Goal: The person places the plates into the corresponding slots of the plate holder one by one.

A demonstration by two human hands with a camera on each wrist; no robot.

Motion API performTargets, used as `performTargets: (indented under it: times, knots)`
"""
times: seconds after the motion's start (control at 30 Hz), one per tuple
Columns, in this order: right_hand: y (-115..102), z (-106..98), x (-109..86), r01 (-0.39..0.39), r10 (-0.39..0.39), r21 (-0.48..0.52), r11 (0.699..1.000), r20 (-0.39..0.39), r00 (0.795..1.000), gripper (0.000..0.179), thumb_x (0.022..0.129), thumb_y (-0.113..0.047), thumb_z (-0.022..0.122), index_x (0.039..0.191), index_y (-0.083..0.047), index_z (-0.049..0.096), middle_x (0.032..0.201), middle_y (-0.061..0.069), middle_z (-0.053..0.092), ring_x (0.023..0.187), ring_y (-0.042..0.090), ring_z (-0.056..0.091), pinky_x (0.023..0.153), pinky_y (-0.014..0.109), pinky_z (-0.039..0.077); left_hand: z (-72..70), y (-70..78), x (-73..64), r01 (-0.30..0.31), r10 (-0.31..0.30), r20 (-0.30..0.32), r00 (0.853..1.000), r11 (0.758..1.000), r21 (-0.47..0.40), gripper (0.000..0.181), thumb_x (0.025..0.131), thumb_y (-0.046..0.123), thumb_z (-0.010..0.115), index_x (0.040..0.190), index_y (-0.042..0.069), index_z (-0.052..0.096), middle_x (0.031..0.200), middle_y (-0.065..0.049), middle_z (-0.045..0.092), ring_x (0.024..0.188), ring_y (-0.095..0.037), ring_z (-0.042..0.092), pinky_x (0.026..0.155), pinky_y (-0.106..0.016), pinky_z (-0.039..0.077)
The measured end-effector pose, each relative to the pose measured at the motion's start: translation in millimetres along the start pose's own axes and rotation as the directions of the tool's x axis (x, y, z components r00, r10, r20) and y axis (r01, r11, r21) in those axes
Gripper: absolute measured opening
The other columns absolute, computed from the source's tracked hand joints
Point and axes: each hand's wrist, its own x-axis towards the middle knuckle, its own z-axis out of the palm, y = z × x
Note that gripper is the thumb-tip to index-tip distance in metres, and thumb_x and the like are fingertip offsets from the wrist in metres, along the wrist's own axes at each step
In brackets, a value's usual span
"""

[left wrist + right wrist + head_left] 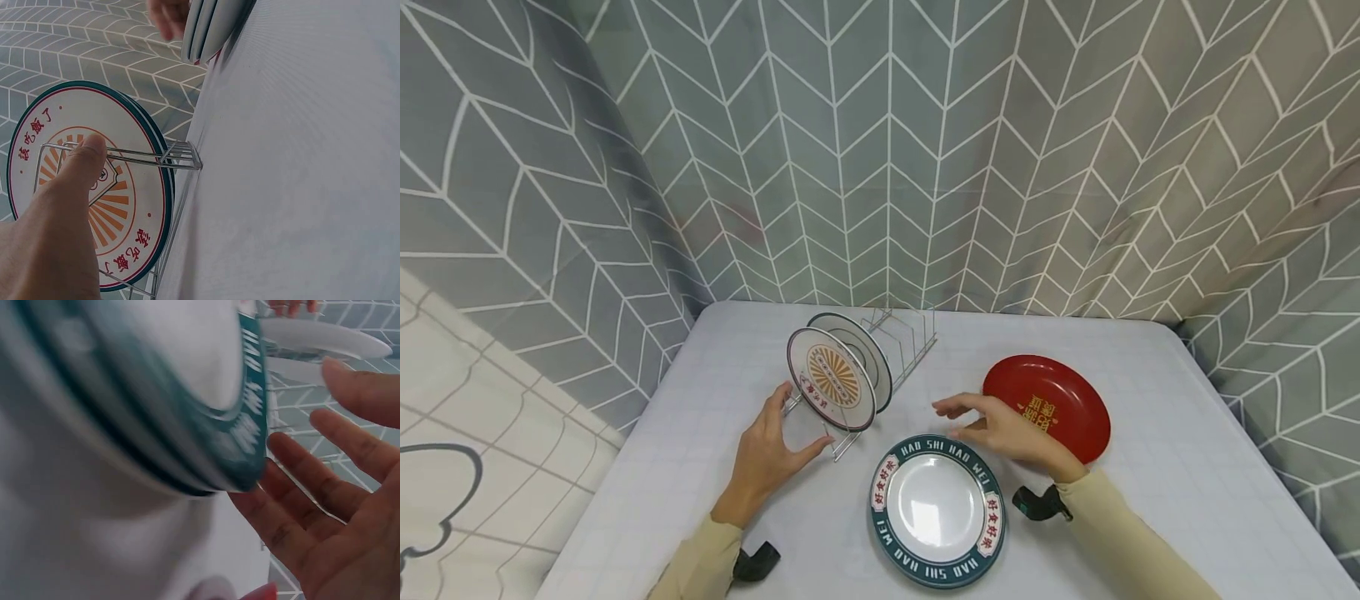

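Observation:
My left hand (767,458), fingers and thumb spread, is at the near end of a wire dish rack (916,360). In the left wrist view its thumb (84,159) overlaps the rack's wires and the plate behind them. Two plates stand tilted in the rack, the nearer plate (833,379) showing an orange sunburst and red lettering on its underside. My right hand (1000,429) hovers with relaxed fingers and nothing in its grasp. It is just beyond a stack of white plates (934,517) with green lettered rims; in the right wrist view its fingertips are right at the rim.
A red oval plate (1071,404) with gold lettering lies right of the stack, partly behind my right hand. All stand on a white-covered table (1157,500). Patterned grey curtains (917,150) surround its back and sides.

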Motion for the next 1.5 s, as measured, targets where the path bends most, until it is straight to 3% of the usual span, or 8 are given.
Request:
performTargets:
  times: [0.27,0.5,0.67,0.87,1.0,1.13,1.27,1.5]
  knots:
    - [19,22,-21.6,-0.004,0.006,-0.094,0.996,0.021,1.0,0.052,0.088,-0.02,0.073,0.136,-0.009,0.055,0.131,0.008,0.062,0.116,0.027,0.06,0.095,0.041,0.055,-1.7,-4.6,-2.0,-0.002,0.002,-0.018,1.0,1.0,0.011,0.11,0.058,0.054,0.089,0.138,-0.007,0.044,0.13,-0.024,0.06,0.11,-0.038,0.066,0.082,-0.044,0.058]
    - [34,21,-27.5,-0.088,0.087,-0.099,0.991,-0.009,0.996,0.048,0.089,-0.023,0.072,0.133,-0.012,0.058,0.113,0.001,0.065,0.094,0.017,0.056,0.077,0.02,0.053,-3.0,-4.5,-0.5,-0.007,0.007,-0.017,1.0,1.0,0.013,0.112,0.055,0.051,0.091,0.138,-0.008,0.044,0.129,-0.025,0.06,0.109,-0.039,0.066,0.08,-0.044,0.058]
    - [35,19,-29.6,-0.081,0.081,-0.104,0.991,-0.006,0.997,0.044,0.089,-0.025,0.071,0.13,-0.013,0.061,0.103,-0.004,0.063,0.088,0.013,0.052,0.072,0.018,0.051,-1.7,-3.9,-0.4,0.001,-0.001,-0.011,1.0,1.0,0.007,0.113,0.054,0.051,0.091,0.138,-0.008,0.044,0.13,-0.025,0.06,0.109,-0.039,0.066,0.08,-0.045,0.058]
    - [35,17,-32.5,-0.084,0.081,-0.094,0.992,-0.031,0.996,0.04,0.09,-0.019,0.07,0.129,-0.01,0.062,0.109,0.0,0.067,0.092,0.015,0.056,0.076,0.018,0.052,0.0,-2.6,-0.1,0.0,0.0,-0.009,1.0,1.0,-0.003,0.111,0.059,0.057,0.087,0.137,-0.009,0.044,0.13,-0.025,0.06,0.11,-0.039,0.065,0.08,-0.046,0.058]
    - [33,11,-34.8,-0.106,0.101,-0.056,0.993,-0.079,0.992,0.037,0.092,-0.017,0.068,0.128,-0.011,0.063,0.112,0.004,0.069,0.096,0.019,0.059,0.08,0.02,0.054,0.5,-1.7,0.6,-0.012,0.012,-0.016,1.0,1.0,-0.004,0.11,0.059,0.056,0.087,0.137,-0.009,0.045,0.128,-0.025,0.06,0.108,-0.038,0.066,0.078,-0.045,0.059]
    - [26,-2,-38.3,-0.115,0.114,0.001,0.993,-0.129,0.985,0.037,0.093,-0.016,0.066,0.129,-0.012,0.062,0.12,0.01,0.067,0.108,0.029,0.059,0.088,0.036,0.057,1.2,-1.4,1.2,-0.015,0.015,-0.02,1.0,1.0,0.0,0.112,0.055,0.051,0.091,0.137,-0.008,0.044,0.128,-0.024,0.061,0.108,-0.038,0.067,0.077,-0.045,0.059]
    - [22,-15,-43.6,-0.136,0.144,0.079,0.988,-0.101,0.984,0.039,0.094,-0.015,0.064,0.132,-0.01,0.058,0.124,0.015,0.064,0.113,0.034,0.057,0.088,0.04,0.058,1.3,-1.2,0.7,-0.007,0.007,-0.009,1.0,1.0,0.002,0.114,0.053,0.049,0.092,0.138,-0.008,0.043,0.129,-0.024,0.06,0.109,-0.038,0.066,0.078,-0.046,0.059]
    - [23,-26,-50.1,-0.219,0.219,0.291,0.931,0.035,0.975,0.052,0.095,-0.016,0.061,0.143,-0.001,0.046,0.119,0.026,0.058,0.089,0.024,0.059,0.059,0.027,0.056,0.1,-1.1,-0.8,-0.002,0.002,0.004,1.0,1.0,0.0,0.113,0.056,0.053,0.09,0.14,-0.008,0.042,0.131,-0.026,0.058,0.113,-0.04,0.064,0.081,-0.047,0.058]
